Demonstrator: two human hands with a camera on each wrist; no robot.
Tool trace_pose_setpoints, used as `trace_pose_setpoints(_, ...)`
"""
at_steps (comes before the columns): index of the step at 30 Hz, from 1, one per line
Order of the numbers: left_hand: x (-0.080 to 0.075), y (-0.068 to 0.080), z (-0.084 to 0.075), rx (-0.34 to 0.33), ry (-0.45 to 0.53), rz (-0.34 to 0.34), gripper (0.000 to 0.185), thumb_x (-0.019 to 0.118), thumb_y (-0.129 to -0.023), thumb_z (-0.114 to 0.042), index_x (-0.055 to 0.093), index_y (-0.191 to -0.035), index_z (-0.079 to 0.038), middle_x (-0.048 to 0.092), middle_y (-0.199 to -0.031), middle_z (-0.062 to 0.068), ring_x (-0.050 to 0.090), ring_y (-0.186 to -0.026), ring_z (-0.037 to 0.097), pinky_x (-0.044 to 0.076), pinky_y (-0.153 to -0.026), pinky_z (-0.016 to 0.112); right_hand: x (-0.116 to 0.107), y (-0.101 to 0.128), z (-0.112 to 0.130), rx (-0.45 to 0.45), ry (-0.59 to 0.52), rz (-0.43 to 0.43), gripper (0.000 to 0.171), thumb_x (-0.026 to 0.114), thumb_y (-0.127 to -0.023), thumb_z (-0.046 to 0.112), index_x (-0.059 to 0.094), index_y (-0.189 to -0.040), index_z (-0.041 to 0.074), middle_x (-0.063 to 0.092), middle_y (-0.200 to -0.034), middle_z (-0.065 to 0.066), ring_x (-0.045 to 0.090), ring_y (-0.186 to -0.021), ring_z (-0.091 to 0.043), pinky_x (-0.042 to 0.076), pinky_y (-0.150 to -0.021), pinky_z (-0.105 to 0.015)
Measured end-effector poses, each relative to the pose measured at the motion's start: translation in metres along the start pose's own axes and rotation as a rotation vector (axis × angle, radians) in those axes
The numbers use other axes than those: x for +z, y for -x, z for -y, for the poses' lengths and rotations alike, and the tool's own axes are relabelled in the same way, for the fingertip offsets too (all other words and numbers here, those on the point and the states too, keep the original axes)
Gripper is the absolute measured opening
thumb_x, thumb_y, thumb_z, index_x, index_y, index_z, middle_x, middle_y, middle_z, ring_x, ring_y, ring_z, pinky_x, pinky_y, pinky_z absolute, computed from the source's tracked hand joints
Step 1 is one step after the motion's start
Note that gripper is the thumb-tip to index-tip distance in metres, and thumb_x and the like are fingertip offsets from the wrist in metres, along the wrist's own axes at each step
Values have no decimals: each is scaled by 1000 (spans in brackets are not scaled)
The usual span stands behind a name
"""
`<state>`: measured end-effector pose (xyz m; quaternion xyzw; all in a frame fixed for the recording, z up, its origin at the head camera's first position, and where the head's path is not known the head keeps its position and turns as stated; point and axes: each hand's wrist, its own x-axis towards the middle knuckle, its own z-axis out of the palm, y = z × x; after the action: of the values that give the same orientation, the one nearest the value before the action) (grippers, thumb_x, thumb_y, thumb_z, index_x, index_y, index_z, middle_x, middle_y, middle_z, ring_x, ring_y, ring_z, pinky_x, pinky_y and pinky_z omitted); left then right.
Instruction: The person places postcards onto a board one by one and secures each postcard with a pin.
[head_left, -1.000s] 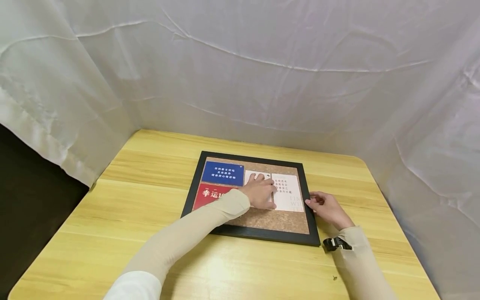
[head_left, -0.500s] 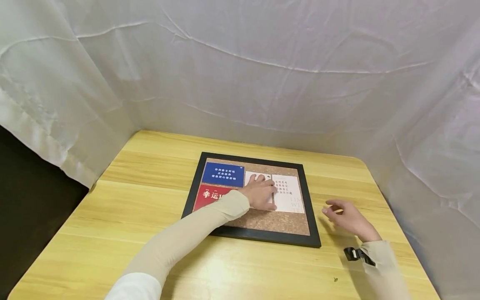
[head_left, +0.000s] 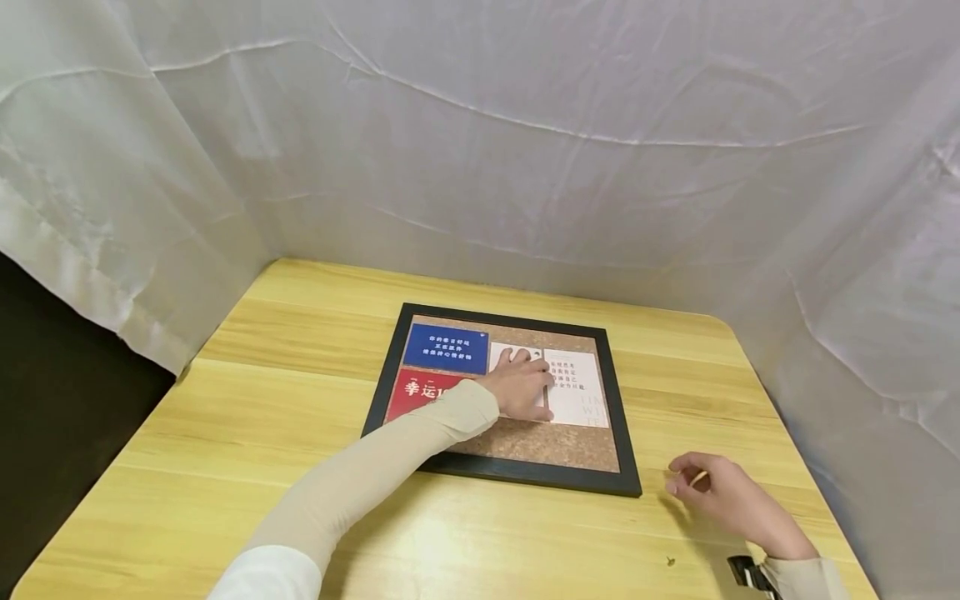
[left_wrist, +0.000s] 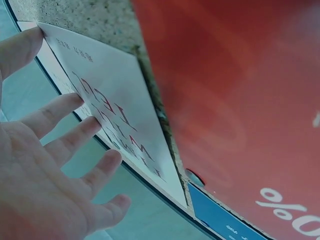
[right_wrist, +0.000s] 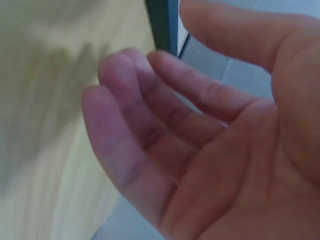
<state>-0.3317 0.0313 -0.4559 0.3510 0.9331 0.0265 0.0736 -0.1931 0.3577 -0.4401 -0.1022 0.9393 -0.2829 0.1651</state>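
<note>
A black-framed cork board (head_left: 525, 472) lies in the middle of the wooden table. My left hand (head_left: 522, 385) presses flat on a white card (head_left: 504, 354) on the cork, fingers straight. In the left wrist view those fingers (left_wrist: 55, 165) lie spread on the white card (left_wrist: 115, 105) with red lettering. A second white card (head_left: 576, 387) sits just to its right. A blue card (head_left: 446, 347) and a red card (head_left: 420, 390) fill the board's left side. My right hand (head_left: 723, 493) hovers over the table right of the frame, fingers loosely curled; its palm (right_wrist: 200, 150) is empty.
White cloth (head_left: 480, 150) hangs around the table on the far, left and right sides. A tiny dark object (head_left: 670, 560) lies on the table (head_left: 225, 433) near the front right. The frame's corner (right_wrist: 161, 25) shows beyond my right fingers.
My right hand has let go of the frame's right edge and drawn back toward me and to the right. The left hand has stayed on the white card.
</note>
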Motion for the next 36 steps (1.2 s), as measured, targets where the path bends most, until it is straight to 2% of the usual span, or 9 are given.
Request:
trace_pose_setpoints(5,1,0,0,4,5,2,59,65,-94,-61,62,-142,-26,52,-155,-3,46,-134,26,35,-111,48,12,15,-6,-87,-37,65,22,73,-97,20,69,-106,1,65,-86,1,56,-70,2,51,-63,-22)
trace_pose_setpoints(10,2,0,0,1,4,6,60,65,-94,-61,61,-143,-27,51,-156,-4,45,-135,25,34,-112,47,23,24,-8,-64,-50,80,29,81,-90,29,67,-98,5,59,-80,4,52,-68,3,49,-63,-21)
trace_pose_setpoints(16,0,2,-1,-1,7,9,61,67,-93,-60,61,-143,-26,50,-156,-3,46,-134,25,35,-112,46,34,30,-7,-21,-62,79,35,85,-84,30,63,-95,6,54,-79,2,48,-67,2,44,-62,-21)
trace_pose_setpoints(20,-1,2,-2,-2,4,6,60,66,-94,-60,61,-143,-26,50,-156,-3,46,-134,25,35,-111,46,36,29,-6,-13,-62,79,32,86,-84,26,62,-93,7,54,-78,2,46,-67,2,41,-61,-21)
trace_pose_setpoints(25,-2,2,-3,8,1,10,59,65,-94,-60,61,-142,-26,51,-155,-4,46,-134,24,35,-112,47,37,30,-4,-3,-55,83,28,81,-89,27,60,-88,9,54,-75,5,46,-66,3,40,-60,-21)
trace_pose_setpoints(30,-4,3,-3,6,12,4,60,67,-94,-59,61,-143,-25,51,-155,-3,46,-134,25,34,-113,47,36,34,-2,9,-72,158,29,83,-87,30,61,-87,10,54,-74,4,47,-66,2,39,-60,-22)
trace_pose_setpoints(33,-3,3,-2,-1,12,4,61,67,-94,-59,61,-143,-25,50,-156,-2,45,-135,25,34,-113,47,37,34,-2,-17,-77,196,25,83,-86,23,62,-87,10,54,-74,5,46,-66,2,39,-60,-22)
trace_pose_setpoints(36,-3,2,-1,-3,11,12,60,66,-94,-60,60,-144,-26,49,-157,-3,45,-136,26,35,-112,48,38,33,-4,-50,-73,199,20,81,-87,16,62,-85,11,53,-75,7,45,-66,3,38,-59,-22)
